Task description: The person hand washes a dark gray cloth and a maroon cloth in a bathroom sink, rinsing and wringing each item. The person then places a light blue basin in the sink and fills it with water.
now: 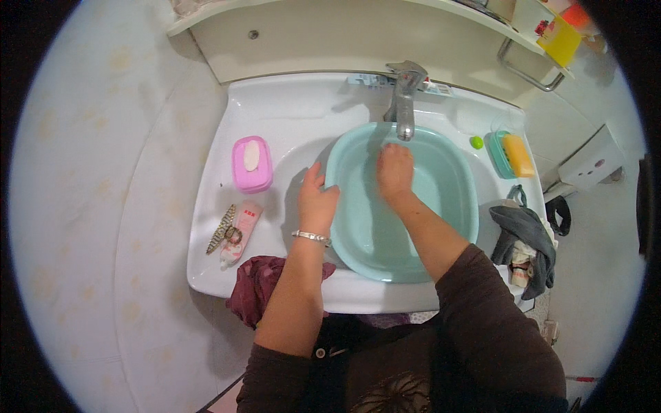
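Observation:
A light green plastic washbasin (356, 248) sits in the white ceramic sink (289, 118), under the chrome faucet (406, 108). My left hand (317, 201), with a silver bracelet at the wrist, is at the basin's left rim, thumb near the rim and fingers apart. My right hand (396, 170) is inside the basin below the spout, its fingers curled; whether it holds anything is hidden. The basin's inside looks wet, but the water level is hard to tell.
Left on the sink lie a pink soap dish (252, 180) with white soap (251, 156), a hair claw clip (222, 229), a pink tube (242, 232) and maroon cloth (255, 286). Right are a green cap (476, 142), yellow soap (518, 156) in a teal dish (500, 155), and grey cloth (532, 242).

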A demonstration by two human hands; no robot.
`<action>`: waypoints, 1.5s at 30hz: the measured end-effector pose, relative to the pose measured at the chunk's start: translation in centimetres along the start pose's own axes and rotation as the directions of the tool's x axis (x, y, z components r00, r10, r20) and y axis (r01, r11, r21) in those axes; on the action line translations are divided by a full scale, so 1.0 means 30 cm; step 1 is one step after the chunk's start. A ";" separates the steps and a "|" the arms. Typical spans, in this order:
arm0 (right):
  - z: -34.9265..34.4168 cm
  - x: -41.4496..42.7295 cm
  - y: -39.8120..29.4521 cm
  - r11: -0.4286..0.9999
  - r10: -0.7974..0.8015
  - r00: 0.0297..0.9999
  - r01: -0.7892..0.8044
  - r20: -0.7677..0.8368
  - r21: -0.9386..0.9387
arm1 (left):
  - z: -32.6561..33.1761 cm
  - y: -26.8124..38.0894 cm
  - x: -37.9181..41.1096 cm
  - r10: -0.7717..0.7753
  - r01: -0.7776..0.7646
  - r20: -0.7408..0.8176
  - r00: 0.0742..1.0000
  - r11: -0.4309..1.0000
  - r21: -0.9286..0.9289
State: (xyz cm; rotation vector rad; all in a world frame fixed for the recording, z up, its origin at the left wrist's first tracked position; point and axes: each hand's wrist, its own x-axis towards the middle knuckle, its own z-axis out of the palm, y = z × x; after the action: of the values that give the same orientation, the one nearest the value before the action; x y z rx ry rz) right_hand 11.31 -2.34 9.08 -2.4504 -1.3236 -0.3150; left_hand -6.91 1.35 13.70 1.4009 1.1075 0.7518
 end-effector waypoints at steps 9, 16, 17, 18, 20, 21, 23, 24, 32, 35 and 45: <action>0.052 -0.166 0.158 0.984 0.163 0.974 -0.148 -0.158 0.099 | -0.006 -0.005 0.000 -0.064 0.079 0.089 0.994 0.982 -0.174; 0.001 -0.150 0.160 0.996 0.092 0.995 -0.092 0.030 0.009 | -0.009 -0.036 0.008 0.007 -0.004 0.035 0.999 0.997 -0.077; -0.025 -0.136 0.153 0.995 0.090 0.986 -0.083 0.143 -0.053 | -0.009 -0.042 0.009 0.039 -0.037 0.030 0.999 0.998 -0.057; -0.048 -0.125 0.156 0.991 0.096 0.964 -0.068 0.248 -0.118 | -0.008 -0.048 0.016 0.074 -0.074 0.029 0.997 0.997 0.024; -0.066 -0.131 0.170 0.996 0.019 0.961 0.007 0.275 -0.091 | -0.019 -0.061 0.029 0.143 -0.147 0.034 0.989 0.972 0.185; -0.079 -0.130 0.181 0.996 -0.020 0.958 0.044 0.286 -0.079 | -0.020 -0.055 0.030 0.118 -0.122 0.041 0.992 0.982 0.142; -0.079 -0.118 0.212 0.975 0.116 0.951 -0.164 0.287 0.149 | -0.017 -0.045 0.028 0.066 -0.070 0.061 0.996 0.996 0.056; -0.089 -0.106 0.215 0.928 0.181 0.938 -0.263 0.297 0.266 | -0.015 -0.034 0.021 0.084 -0.088 0.057 0.995 0.993 0.074; -0.536 0.088 -0.065 0.657 0.153 0.966 0.059 -0.210 0.752 | -0.053 -0.048 0.029 0.125 -0.125 0.014 0.992 0.979 0.163; -0.564 0.229 -0.117 0.312 0.295 0.955 -0.130 0.034 0.941 | -0.040 -0.002 0.015 0.057 -0.064 0.046 0.997 0.982 0.179; -0.577 0.334 0.009 -0.505 0.299 0.796 -0.336 0.526 0.795 | -0.050 -0.037 0.035 0.092 -0.105 0.082 0.992 0.981 0.162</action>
State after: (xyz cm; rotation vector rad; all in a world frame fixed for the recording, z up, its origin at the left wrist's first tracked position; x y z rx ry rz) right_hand 16.40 -1.62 28.42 -0.9463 -0.1021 0.8211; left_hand -8.12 2.79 12.68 1.6221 1.0683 0.6836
